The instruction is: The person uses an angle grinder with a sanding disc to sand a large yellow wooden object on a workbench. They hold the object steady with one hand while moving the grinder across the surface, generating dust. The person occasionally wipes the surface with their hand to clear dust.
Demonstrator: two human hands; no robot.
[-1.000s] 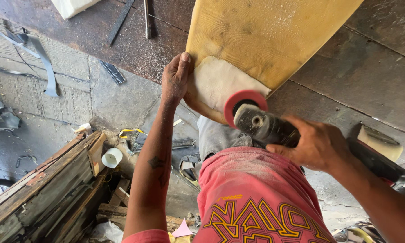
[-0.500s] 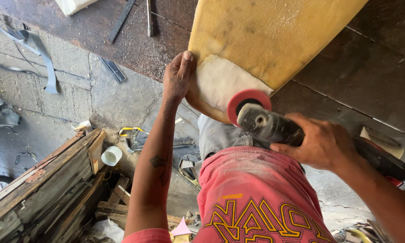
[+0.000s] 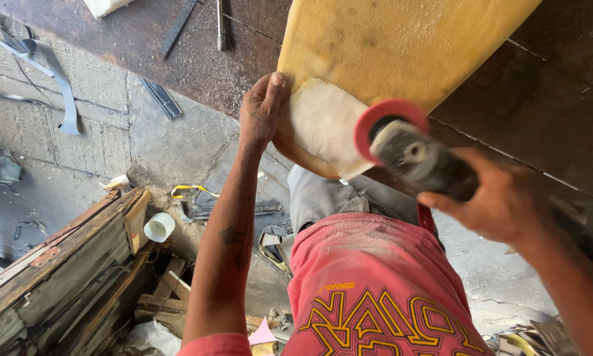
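Yellow board [image 3: 389,46], left hand [image 3: 262,112] bracing edge, right hand [image 3: 501,201] gripping grinder [image 3: 418,158]

Yellow board [image 3: 389,46]: matt, grainy, powdered with pale dust; its near tip carried a patch [image 3: 323,125] of white fibrous weave, rough and dull.
Angle grinder [image 3: 422,161]: grey body, dusty and matt; sanding disc [image 3: 385,115] of red material, smooth at the rim.
Shirt [image 3: 375,290]: red cloth, dusted pale at the front.
Trousers [image 3: 323,198]: grey cloth, worn.
Floor [image 3: 171,145]: concrete, rough and gritty; dark panels [image 3: 540,99] dull, scuffed.
Planks [image 3: 66,264]: weathered wood, splintery.
Tape roll [image 3: 159,227]: white, smooth.
Strap [image 3: 62,82]: grey, flat, slightly sheened.
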